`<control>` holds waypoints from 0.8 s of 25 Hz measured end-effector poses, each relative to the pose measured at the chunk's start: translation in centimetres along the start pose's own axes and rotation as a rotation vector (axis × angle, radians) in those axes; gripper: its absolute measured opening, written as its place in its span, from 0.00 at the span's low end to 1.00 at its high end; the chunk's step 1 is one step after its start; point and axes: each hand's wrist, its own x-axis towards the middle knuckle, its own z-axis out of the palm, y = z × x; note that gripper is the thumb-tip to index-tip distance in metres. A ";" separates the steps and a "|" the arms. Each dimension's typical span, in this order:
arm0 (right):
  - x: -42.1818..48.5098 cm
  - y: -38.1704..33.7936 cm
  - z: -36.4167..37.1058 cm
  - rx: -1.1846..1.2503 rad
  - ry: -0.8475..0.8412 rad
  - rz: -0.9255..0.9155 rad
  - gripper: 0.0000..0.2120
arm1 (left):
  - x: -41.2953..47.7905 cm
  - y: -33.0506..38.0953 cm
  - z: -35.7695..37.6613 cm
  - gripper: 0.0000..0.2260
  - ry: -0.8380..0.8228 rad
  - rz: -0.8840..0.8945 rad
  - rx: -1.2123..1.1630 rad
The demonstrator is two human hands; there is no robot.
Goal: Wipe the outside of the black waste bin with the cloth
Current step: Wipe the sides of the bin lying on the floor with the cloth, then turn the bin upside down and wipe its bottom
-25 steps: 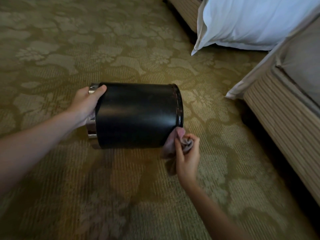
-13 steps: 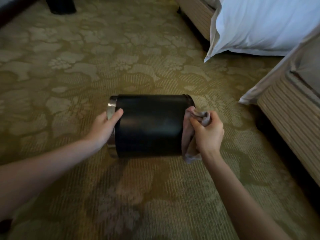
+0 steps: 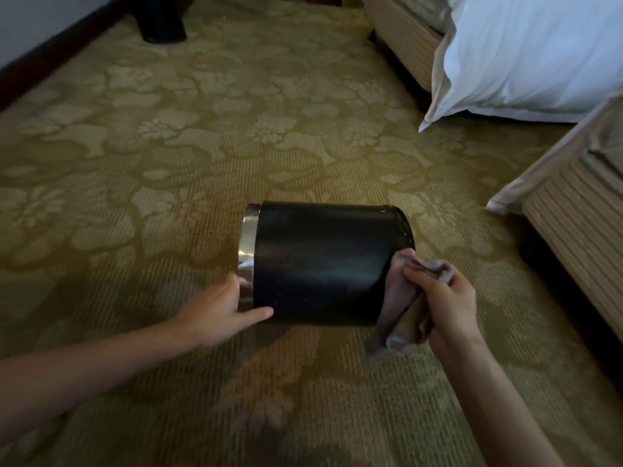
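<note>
Found the black waste bin (image 3: 320, 261) on its side over the carpet (image 3: 135, 163), long axis running left to right, chrome band (image 3: 247, 251) at the left end. Could not establish whether resting on the carpet or held just clear of it.

Noted the left hand (image 3: 215, 315) at the near left corner: thumb against the chrome band, forefinger laid straight along the black wall, grasping nothing, steadying only.

Noted the right hand (image 3: 448, 308) clenched round the bunched cloth (image 3: 399, 308), just beside the bin's right end. Saw the cloth touching the near part of that end and hanging below it.

Judged the black wall to lie leftward of the cloth hand, along the bin's axis. Rated the right hand as placed for wiping, the left for turning. Assessed the likely next stroke as a leftward pass along the wall. Flagged rolling of the bin under pressure as the chief risk.
</note>
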 end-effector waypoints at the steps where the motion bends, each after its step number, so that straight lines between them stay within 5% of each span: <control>1: -0.1 -0.1 0.1 0.014 -0.001 0.036 0.06 | -0.1 0.1 0.1 0.29 -0.008 -0.008 -0.015; 6: -0.9 -3.6 -0.3 -0.105 -0.042 -0.050 0.07 | 0.4 1.2 0.8 0.33 -0.036 -0.048 -0.233; 11: -1.3 -9.6 -0.7 -0.384 -0.081 -0.250 0.07 | 0.0 3.8 2.3 0.38 -0.372 -0.140 -0.731; 16: -3.2 -11.5 3.2 -0.754 -0.067 -0.561 0.08 | 1.8 3.6 5.1 0.22 -0.637 -0.252 -0.911; 20: -6.9 -8.0 7.9 -0.999 0.031 -0.943 0.08 | 3.4 -0.9 4.1 0.13 -0.570 -0.313 -0.908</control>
